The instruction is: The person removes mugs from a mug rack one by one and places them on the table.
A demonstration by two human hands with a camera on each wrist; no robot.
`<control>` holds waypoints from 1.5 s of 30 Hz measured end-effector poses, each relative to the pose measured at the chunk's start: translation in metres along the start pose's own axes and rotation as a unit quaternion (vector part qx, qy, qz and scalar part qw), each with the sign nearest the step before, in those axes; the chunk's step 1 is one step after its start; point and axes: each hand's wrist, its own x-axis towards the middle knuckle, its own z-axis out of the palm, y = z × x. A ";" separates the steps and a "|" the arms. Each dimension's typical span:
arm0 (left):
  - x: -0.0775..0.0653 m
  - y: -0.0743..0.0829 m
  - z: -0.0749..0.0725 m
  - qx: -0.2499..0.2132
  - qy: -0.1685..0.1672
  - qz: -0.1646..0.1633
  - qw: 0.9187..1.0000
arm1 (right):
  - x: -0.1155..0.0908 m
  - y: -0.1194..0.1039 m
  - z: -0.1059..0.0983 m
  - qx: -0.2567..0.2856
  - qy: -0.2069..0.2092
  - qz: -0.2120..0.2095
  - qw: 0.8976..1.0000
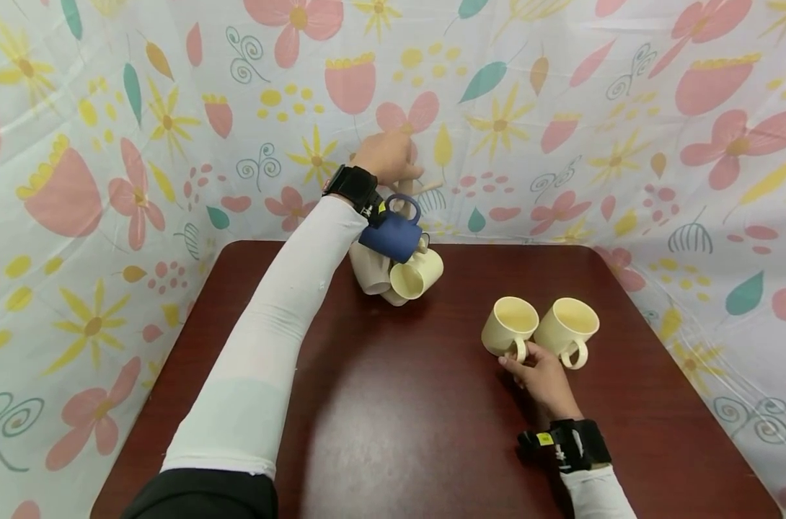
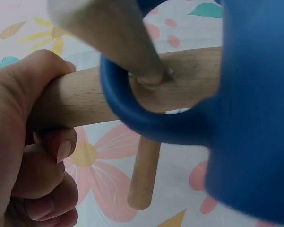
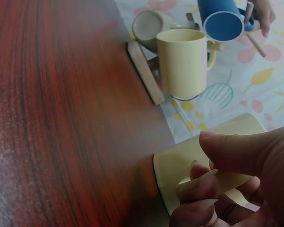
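Observation:
My left hand (image 1: 388, 157) grips the top of the wooden post (image 2: 92, 94) of a mug tree, fingers curled round it. A blue mug (image 1: 394, 236) hangs by its handle from a peg (image 2: 144, 177) side of the tree, just below that hand. Lower on the tree are a pale yellow mug (image 1: 420, 272) and a greyish-white mug (image 1: 370, 268). On the right half of the table, my right hand (image 1: 544, 380) pinches the handle of an upright pale yellow mug (image 1: 505, 328). A second pale yellow mug (image 1: 570, 323) stands upright close to its right.
The dark reddish-brown table (image 1: 380, 425) reaches back to a flower-printed cloth (image 1: 536, 86) hanging behind and at the sides. In the right wrist view, the tree's wooden base (image 3: 145, 73) shows near the table's far edge.

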 end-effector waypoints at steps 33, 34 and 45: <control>0.008 0.010 0.007 0.044 0.010 0.064 0.997 | -0.020 -0.048 -0.068 -0.176 0.043 -0.093 0.979; 0.007 0.011 0.007 0.045 0.010 0.064 0.997 | -0.020 -0.051 -0.071 -0.182 0.043 -0.098 0.977; 0.010 0.014 0.010 0.052 0.024 0.060 0.997 | -0.011 -0.102 -0.094 -0.221 0.061 -0.149 0.962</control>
